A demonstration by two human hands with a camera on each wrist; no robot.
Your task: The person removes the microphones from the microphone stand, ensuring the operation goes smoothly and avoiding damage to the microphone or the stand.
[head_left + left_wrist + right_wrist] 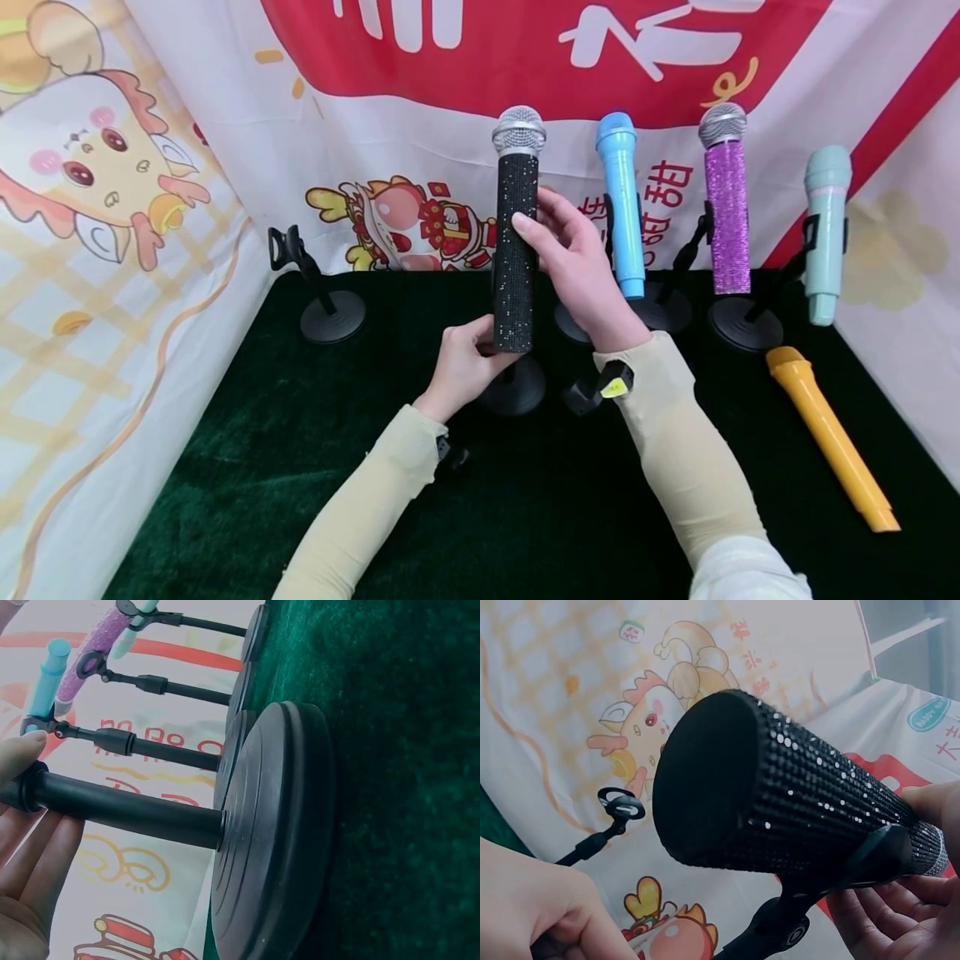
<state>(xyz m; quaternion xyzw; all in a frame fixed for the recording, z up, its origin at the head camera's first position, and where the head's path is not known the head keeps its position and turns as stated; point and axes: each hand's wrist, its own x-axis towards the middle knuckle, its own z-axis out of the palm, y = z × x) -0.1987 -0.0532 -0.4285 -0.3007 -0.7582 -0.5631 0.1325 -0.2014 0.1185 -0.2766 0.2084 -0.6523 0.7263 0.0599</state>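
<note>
A black rhinestone microphone with a silver mesh head stands nearly upright in the middle of the head view. My right hand holds its upper body, thumb on the front and fingers behind. In the right wrist view, the black holder of a stand lies along the microphone's side. Below it, my left hand grips the stand near the microphone's lower end. The left wrist view shows the thumb and fingers around the collar at the top of the black pole, above its round base.
An unoccupied stand is at the back left. To the right, blue, purple and pale green microphones sit in stands. A yellow microphone lies on the dark green cloth. Printed fabric hangs behind.
</note>
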